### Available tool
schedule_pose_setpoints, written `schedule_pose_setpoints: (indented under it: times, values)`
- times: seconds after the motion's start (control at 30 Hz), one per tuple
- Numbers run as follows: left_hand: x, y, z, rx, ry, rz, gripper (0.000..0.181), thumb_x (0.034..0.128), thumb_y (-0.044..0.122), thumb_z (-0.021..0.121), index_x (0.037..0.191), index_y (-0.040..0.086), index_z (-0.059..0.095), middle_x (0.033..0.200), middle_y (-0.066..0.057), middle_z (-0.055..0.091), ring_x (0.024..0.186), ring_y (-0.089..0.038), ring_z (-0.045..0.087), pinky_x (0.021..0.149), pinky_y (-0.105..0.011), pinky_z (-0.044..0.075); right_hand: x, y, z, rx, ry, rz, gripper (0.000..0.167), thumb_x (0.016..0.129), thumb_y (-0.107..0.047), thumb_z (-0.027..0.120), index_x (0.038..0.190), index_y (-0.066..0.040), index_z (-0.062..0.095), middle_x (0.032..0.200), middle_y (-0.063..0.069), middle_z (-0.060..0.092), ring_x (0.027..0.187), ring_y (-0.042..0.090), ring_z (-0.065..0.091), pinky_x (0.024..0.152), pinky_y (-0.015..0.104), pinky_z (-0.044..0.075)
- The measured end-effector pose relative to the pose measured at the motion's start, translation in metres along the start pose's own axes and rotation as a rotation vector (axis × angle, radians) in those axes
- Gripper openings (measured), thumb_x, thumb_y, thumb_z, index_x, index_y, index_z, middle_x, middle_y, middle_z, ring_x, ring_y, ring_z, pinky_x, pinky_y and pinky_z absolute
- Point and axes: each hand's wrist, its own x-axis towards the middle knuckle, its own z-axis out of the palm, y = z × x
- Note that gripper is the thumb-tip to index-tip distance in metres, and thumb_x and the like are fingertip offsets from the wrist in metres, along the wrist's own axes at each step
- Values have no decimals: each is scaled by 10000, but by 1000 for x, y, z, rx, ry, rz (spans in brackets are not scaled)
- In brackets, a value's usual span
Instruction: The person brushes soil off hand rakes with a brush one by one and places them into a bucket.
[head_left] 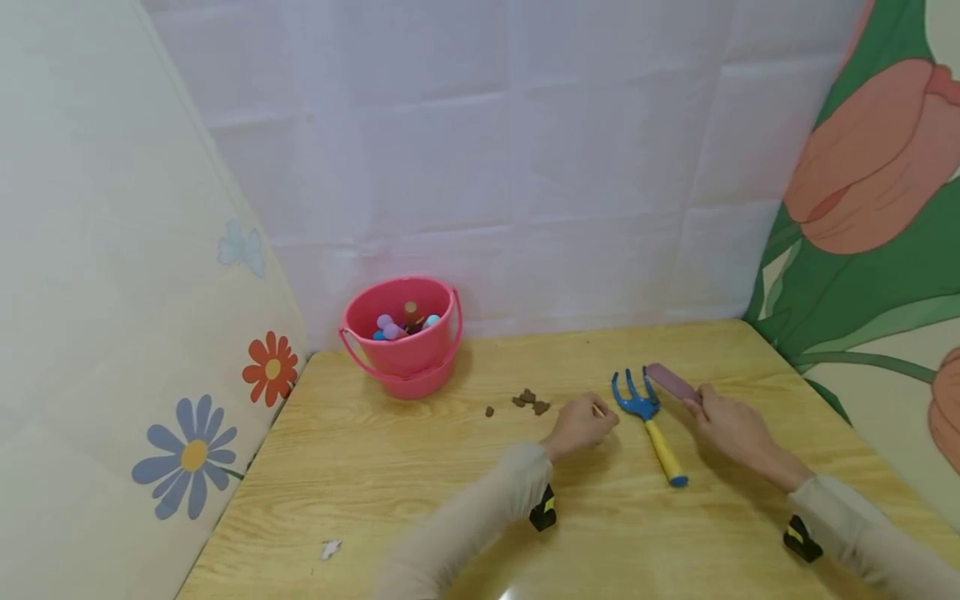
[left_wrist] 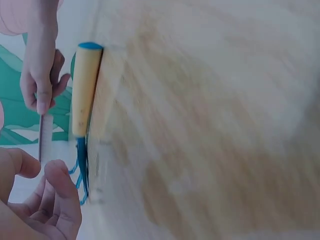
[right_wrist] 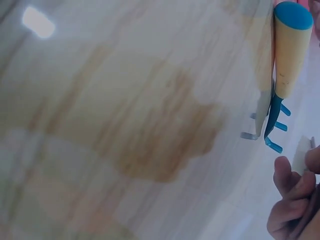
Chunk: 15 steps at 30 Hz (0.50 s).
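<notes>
My right hand (head_left: 735, 427) grips one end of a narrow mauve comb-like piece (head_left: 673, 383), whose far end points up and left. In the left wrist view, fine lines run along one pale side of it. My left hand (head_left: 581, 427) is just left of the hand fork, fingers loosely curled. Its thumb and forefinger stand apart in the left wrist view, with nothing visible held between them. Between the hands lies a hand fork (head_left: 662, 450) with blue tines and a yellow handle. Several small brown bits (head_left: 528, 398) lie beyond my left hand.
Toward the back left stands a pink bucket (head_left: 408, 358) with several coloured items inside. A small white scrap (head_left: 331, 549) lies on the wooden table (head_left: 360, 467) near the front left. A white cloth (head_left: 525, 167) hangs behind, with printed panels at both sides.
</notes>
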Motion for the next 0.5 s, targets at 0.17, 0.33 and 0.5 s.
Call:
schedule_pose_setpoints:
  times: [0.17, 0.33, 0.5]
  values:
    - [1, 5, 16, -19, -11, 1, 96, 936, 211, 657, 955, 124, 621, 652, 20, 623, 476, -120, 579, 485, -225, 468, 1, 0, -1, 5, -22, 24, 258, 1044, -190, 470, 873, 1, 455, 604, 49, 399, 481, 180, 401, 417, 323, 314]
    - [1, 10, 29, -12, -45, -6, 158, 938, 231, 657, 1008, 92, 632, 563, -6, 606, 463, -107, 566, 544, -205, 476, 2, -2, -1, 19, -34, 33, 260, 1052, -201, 456, 883, -3, 457, 610, 44, 400, 486, 175, 405, 424, 322, 319]
    - [3, 14, 41, 10, -68, -31, 214, 949, 249, 646, 1069, 78, 599, 503, 2, 563, 433, -95, 531, 535, -196, 459, 2, -2, -2, 24, -44, 44, 266, 1054, -210, 451, 884, -5, 455, 618, 45, 404, 497, 177, 409, 433, 324, 319]
